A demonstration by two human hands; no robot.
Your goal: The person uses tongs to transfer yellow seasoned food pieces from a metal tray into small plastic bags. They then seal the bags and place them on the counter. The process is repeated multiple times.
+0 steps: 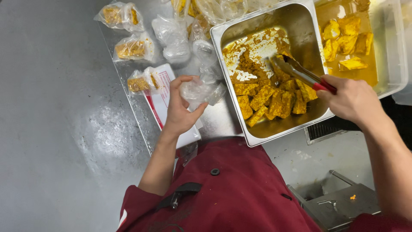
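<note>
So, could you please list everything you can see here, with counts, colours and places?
Steel pan: one, silver, centre right on the counter, smeared with yellow sauce.
Sauced pieces: a pile, count unclear, yellow-brown, near end of the steel pan.
Clear tub: one, transparent, right of the steel pan, holding yellow pieces in yellow liquid.
Tongs: one pair, metal with red handles, over the steel pan.
Filled bags: about four, clear with yellow contents, upper left of the counter.
Empty bags: a heap, clear, top centre.
Card: one, white with a red stripe, under the left hand.
Counter: one, steel.
Floor: grey, left.
Jacket: dark red, bottom.
Left hand: holds a clear bag.
Right hand: grips the tongs.
</note>
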